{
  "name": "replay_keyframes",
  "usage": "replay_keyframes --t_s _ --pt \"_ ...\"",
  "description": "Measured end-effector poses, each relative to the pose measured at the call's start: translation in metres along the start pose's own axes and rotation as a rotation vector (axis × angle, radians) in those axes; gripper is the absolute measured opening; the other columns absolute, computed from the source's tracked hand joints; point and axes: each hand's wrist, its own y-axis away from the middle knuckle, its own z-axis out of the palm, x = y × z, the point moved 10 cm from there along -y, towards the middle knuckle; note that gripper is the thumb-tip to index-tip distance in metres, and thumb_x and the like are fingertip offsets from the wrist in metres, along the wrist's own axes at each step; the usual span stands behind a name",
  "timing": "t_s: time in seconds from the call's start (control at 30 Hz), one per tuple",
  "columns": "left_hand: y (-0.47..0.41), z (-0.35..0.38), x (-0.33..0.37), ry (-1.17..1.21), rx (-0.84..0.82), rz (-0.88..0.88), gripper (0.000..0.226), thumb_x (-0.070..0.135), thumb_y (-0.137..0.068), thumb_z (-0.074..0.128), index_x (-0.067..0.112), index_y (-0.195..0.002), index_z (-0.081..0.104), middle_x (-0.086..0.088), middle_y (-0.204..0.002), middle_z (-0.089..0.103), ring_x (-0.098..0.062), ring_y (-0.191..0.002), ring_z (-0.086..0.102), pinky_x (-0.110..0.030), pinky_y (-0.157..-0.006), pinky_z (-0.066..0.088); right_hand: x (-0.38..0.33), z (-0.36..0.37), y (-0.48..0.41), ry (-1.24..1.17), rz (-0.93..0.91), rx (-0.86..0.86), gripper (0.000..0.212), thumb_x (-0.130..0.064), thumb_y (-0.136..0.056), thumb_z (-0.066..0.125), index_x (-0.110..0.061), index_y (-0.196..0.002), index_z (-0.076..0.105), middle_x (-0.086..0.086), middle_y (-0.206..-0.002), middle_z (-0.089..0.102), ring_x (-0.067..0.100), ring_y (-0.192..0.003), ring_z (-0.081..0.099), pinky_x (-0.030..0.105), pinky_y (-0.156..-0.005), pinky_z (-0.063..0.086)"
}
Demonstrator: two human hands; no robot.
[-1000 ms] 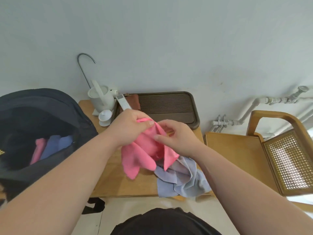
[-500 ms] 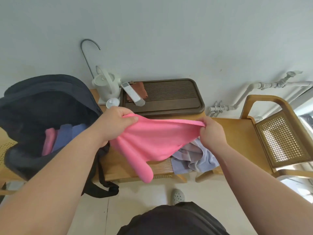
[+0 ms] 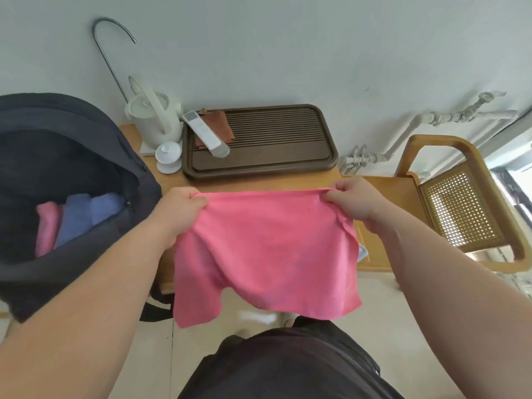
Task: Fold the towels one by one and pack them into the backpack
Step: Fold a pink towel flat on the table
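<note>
now both hands pinch pink towel corners, spread.

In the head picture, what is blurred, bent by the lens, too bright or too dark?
Head view: the wide lens bends the chair and wall pipes; the far right edge is washed out; the backpack is dark inside, yet folded towels show; the pink towel held by the left hand and right hand is sharp; a white shape on the floor below is smeared.

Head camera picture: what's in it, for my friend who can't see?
The left hand and right hand hold a pink towel spread out by its top corners over a table. An open backpack at the left holds folded towels.
</note>
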Motion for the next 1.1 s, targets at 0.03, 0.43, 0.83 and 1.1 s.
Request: replay_keyframes --t_s 0.03,0.43,0.83,1.1 --pt "-0.008 0.005 -0.006 -0.018 0.047 -0.009 0.029 0.027 -0.095 0.059 -0.001 -0.088 0.066 -0.012 -0.077 0.060 -0.024 -0.073 0.055 -0.034 -0.067 0.041 0.014 0.003 -0.012 -0.005 0.037 0.004 0.023 -0.018 -0.084 0.068 -0.015 -0.063 0.059 -0.001 -0.055 0.051 0.017 -0.057 0.046 0.029 -0.057 0.035" --pt "-0.087 0.071 -0.039 -0.414 0.213 -0.179 0.034 0.032 -0.103 0.047 0.010 -0.080 0.057 -0.009 -0.077 0.059 -0.029 -0.074 0.054 -0.037 -0.062 0.040 0.110 0.027 -0.142 0.027 0.207 0.009 0.042 -0.024 -0.094 0.063 -0.012 -0.060 0.044 0.003 -0.059 0.040 0.020 -0.057 0.037 0.030 -0.050 0.025" --pt "-0.165 0.070 -0.006 -0.582 0.289 -0.146 0.022 0.037 -0.099 0.052 0.017 -0.093 0.058 -0.007 -0.093 0.061 -0.032 -0.088 0.058 -0.042 -0.072 0.050 0.077 0.028 -0.222 0.291 0.041 -0.010 0.040 -0.033 -0.098 0.054 -0.016 -0.063 0.051 0.000 -0.063 0.054 0.022 -0.063 0.050 0.030 -0.052 0.031" --pt "-0.110 0.096 -0.032 -0.720 0.273 -0.204 0.052 0.049 -0.089 0.064 0.020 -0.130 0.053 -0.013 -0.128 0.052 -0.039 -0.119 0.048 -0.049 -0.100 0.041 0.042 0.051 -0.146 0.365 -0.300 0.158 0.058 -0.049 -0.087 0.061 -0.028 -0.139 0.046 0.005 -0.147 0.037 0.029 -0.136 0.033 0.052 -0.114 0.027"
